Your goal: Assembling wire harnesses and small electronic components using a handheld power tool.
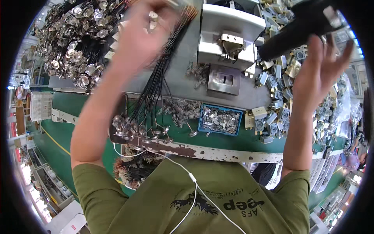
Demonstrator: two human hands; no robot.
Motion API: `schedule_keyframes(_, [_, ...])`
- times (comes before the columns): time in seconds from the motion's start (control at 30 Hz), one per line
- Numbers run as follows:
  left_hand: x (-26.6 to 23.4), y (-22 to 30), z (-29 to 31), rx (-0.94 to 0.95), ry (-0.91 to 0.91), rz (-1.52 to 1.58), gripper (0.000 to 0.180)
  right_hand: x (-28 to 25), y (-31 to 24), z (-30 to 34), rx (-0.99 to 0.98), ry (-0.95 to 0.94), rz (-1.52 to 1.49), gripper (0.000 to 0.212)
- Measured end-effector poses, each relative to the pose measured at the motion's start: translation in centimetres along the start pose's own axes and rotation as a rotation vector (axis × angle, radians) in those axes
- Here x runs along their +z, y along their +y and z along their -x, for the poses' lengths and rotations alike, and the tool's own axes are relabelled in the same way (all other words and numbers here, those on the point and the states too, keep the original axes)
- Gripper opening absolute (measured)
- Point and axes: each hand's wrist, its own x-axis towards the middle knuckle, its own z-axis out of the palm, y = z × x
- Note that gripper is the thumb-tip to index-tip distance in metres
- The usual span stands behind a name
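Workbench, green-topped with a chipped white front edge [253, 145]: bears everything listed below.

Sheet, grey metal, flat [179, 84]: on the bench, under the machine.

Heap of small grey-and-cream blocks, some with round recesses [278, 91]: right side of the bench, spilling toward the front edge.

Heap of round silvery metal caps on black wires [76, 48]: far left of the bench.

Machine, white-bodied, with a metal fixture on its front [210, 50]: rear centre.

Bundle of long black wires with orange-brown upper tips [157, 82]: lies slantwise between the left-hand heap and the machine; round metal caps [130, 134] at its lower ends, by the front edge.

Object, black, elongated, kind unclear [292, 37]: upper right, near the right hand; whether the two touch cannot be told.

Right hand [321, 70]: raised over the block heap, fingers spread apart.

Left hand [146, 37]: blurred, beside the upper part of the wire bundle; grip cannot be told.

Tray, blue, rectangular [200, 121]: near the front edge; filled with small silvery metal pieces [220, 120].

Pile of coiled grey metal springs [181, 111]: between wires and tray.

Block, square, metal, with a rectangular slot [215, 84]: in front of the machine.
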Motion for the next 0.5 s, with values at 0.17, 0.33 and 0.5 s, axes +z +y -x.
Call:
schedule_keyframes(0.17, [-3.0, -5.2, -0.9, 0.312, -0.043, -0.328, 0.032, -0.7, 0.1, 3.3, -0.271, -0.012, 0.003, 0.072])
schedule_keyframes(0.33, [1.5, -1.5, 4.6, 0.249, -0.656, -0.346, 0.027, -1.7, 0.9, 7.7, -0.228, -0.229, 0.013, 0.056])
schedule_keyframes(0.5, [3.2, -2.6, 4.3, 0.269, -0.671, -0.469, 0.023, -2.1, -0.3, 8.6, -0.125, -0.338, 0.102, 0.033])
